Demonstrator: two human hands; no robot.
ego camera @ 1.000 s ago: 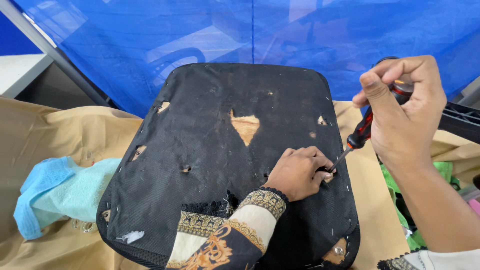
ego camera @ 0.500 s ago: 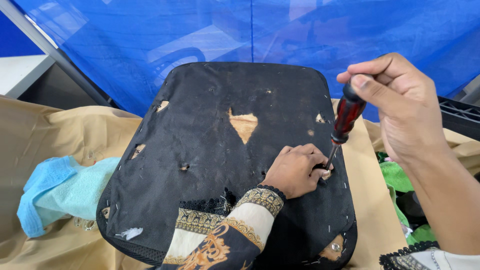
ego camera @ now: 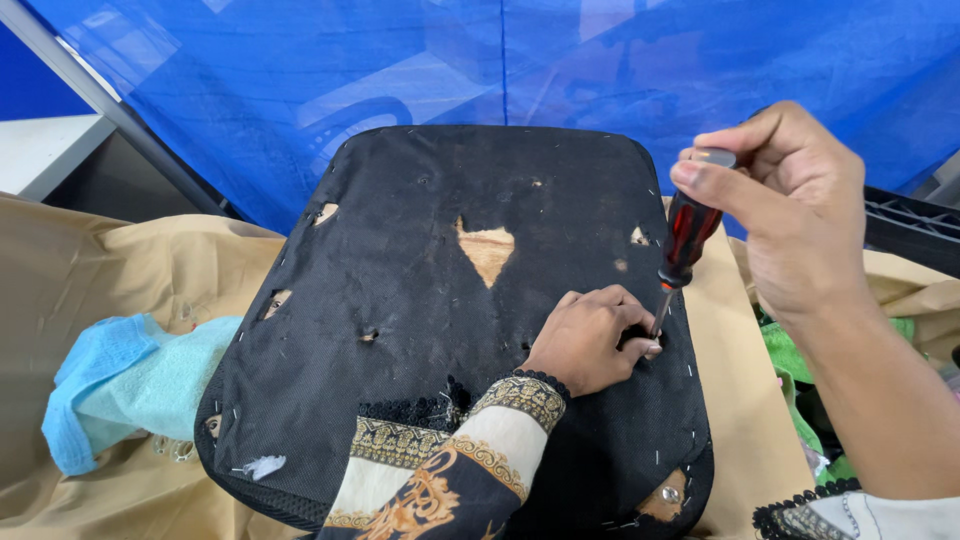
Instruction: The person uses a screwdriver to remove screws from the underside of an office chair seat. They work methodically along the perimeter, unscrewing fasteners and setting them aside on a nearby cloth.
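A chair seat [ego camera: 430,300] lies upside down, its underside covered in torn black fabric with bare wood showing through a triangular tear [ego camera: 487,250]. My left hand [ego camera: 590,338] rests on the fabric near the right edge, fingertips pinched around the tip of a screwdriver. My right hand [ego camera: 790,215] grips the red and black screwdriver [ego camera: 683,240] by the top of its handle, held nearly upright, its shaft pointing down into a hole by my left fingers. Whatever sits under the tip is hidden by my fingers.
A screw [ego camera: 670,494] shows in a torn hole at the seat's lower right corner. A light blue towel [ego camera: 120,385] lies on tan cloth [ego camera: 90,270] at the left. Blue sheeting [ego camera: 500,60] hangs behind. Green material [ego camera: 800,360] and a black crate [ego camera: 915,235] sit at the right.
My right hand has swung the screwdriver from a low slant to nearly upright and shifted left, with the tip staying at the hole. My left hand has stayed in place.
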